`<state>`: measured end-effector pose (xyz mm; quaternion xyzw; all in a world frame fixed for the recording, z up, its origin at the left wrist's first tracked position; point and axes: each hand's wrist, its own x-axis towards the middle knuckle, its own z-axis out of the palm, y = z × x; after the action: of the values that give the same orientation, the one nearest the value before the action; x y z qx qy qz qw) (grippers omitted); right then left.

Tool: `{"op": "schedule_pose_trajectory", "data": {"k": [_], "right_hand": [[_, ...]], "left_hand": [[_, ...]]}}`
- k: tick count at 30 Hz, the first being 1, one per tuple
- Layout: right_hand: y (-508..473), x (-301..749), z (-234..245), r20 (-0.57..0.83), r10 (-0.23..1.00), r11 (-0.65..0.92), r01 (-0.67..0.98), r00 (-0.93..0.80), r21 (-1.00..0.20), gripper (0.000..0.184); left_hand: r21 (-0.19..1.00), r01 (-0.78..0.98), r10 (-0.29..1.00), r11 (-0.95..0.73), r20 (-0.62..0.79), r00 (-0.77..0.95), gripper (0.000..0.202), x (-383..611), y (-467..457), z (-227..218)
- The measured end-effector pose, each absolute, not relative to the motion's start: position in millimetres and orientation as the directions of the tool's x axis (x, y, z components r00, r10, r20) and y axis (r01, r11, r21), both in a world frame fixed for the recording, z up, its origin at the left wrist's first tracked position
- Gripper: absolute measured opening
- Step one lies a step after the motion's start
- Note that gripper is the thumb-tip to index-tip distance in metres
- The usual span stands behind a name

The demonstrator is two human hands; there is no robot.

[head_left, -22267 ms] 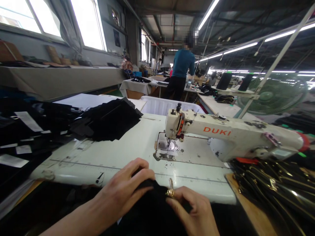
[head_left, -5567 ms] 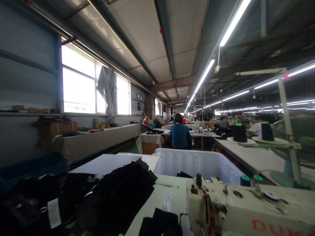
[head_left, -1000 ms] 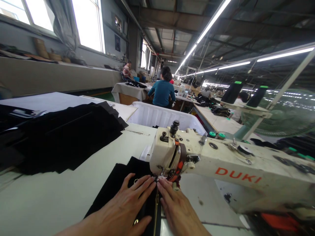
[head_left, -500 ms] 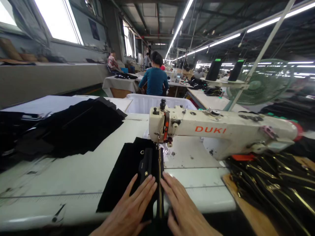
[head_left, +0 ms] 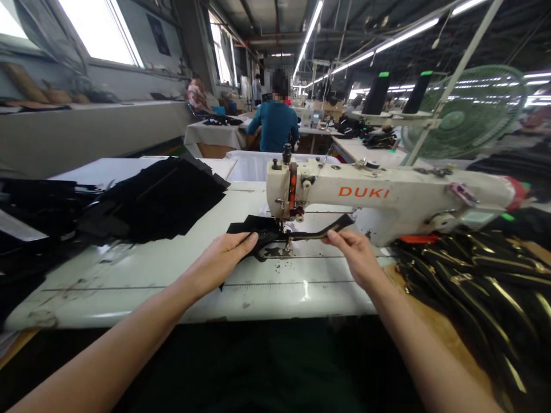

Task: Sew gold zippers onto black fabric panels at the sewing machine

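My left hand pinches a black fabric piece just left of the needle area of a white sewing machine. Between thumb and fingers of my right hand is the end of a black zipper strip with a gold-coloured line along it. The strip stretches from under the needle area to the right, slightly raised at its far end. Much of the fabric piece is bunched and partly covered by my left hand. Whether the needle is in the cloth cannot be made out.
Stacked black fabric pieces lie on the left of the table. Black strips with gold zippers are heaped at the right. Behind the machine stand a white bin, thread cones and a green fan. A person sits further back.
Both hands have moved forward and apart, from lying flat on the fabric to pinching it. The fabric has turned, and the zipper strip now points right instead of toward me.
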<state>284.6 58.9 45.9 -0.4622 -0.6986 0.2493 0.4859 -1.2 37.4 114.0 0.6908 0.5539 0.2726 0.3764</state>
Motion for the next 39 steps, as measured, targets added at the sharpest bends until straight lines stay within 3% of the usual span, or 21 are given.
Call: {"op": "schedule_pose_trajectory", "data": {"k": [7,13,16,18,19,21,22,25,30,33,39], "right_hand": [[54.3,270.4,75.3,0.447,0.833,0.547,0.360,-0.326,-0.756,0.029],[81.2,286.7,70.6,0.520,0.842,0.533,0.360,-0.142,-0.766,0.046],[71.3,275.6,75.5,0.515,0.805,0.593,0.346,-0.296,-0.728,0.033],[49.3,257.1,71.7,0.468,0.723,0.673,0.367,-0.507,-0.642,0.016],[36.8,247.6,66.1,0.416,0.655,0.738,0.418,-0.631,-0.530,0.013],[14.1,233.1,48.5,0.317,0.622,0.782,0.547,-0.716,-0.299,0.014],[5.0,229.1,38.1,0.303,0.642,0.767,0.598,-0.704,-0.235,0.014],[-13.3,227.3,10.7,0.356,0.700,0.709,0.662,-0.619,-0.243,0.018],[-31.4,226.4,-8.5,0.510,0.684,0.703,0.656,-0.521,-0.273,0.029],[-37.3,220.5,-13.5,0.569,0.677,0.695,0.659,-0.467,-0.286,0.030],[-35.4,213.5,-14.2,0.648,0.628,0.703,0.672,-0.431,-0.234,0.029]], "left_hand": [[0.790,0.595,0.964,-0.149,-0.016,0.264,0.046,-4.5,33.6,106.0],[0.785,0.603,0.948,-0.139,-0.069,0.309,0.049,-11.2,33.3,92.8],[0.778,0.587,0.919,-0.226,-0.030,0.394,0.047,-10.4,31.6,87.3],[0.748,0.587,0.891,-0.309,0.012,0.453,0.044,-13.3,30.6,80.2],[0.724,0.596,0.878,-0.348,0.029,0.478,0.042,-15.9,30.1,75.5],[0.660,0.629,0.862,-0.410,0.057,0.503,0.041,-21.8,28.5,64.2],[0.625,0.643,0.856,-0.442,0.080,0.510,0.040,-24.1,27.1,58.1],[0.490,0.647,0.797,-0.584,0.198,0.571,0.042,-23.9,19.2,39.1],[0.231,0.597,0.640,-0.768,0.282,0.714,0.072,-6.7,1.8,7.4],[0.148,0.590,0.606,-0.794,0.278,0.746,0.078,-0.7,-3.1,-6.3],[0.061,0.562,0.550,-0.825,0.318,0.772,0.070,-2.1,-0.2,-12.5]]}}
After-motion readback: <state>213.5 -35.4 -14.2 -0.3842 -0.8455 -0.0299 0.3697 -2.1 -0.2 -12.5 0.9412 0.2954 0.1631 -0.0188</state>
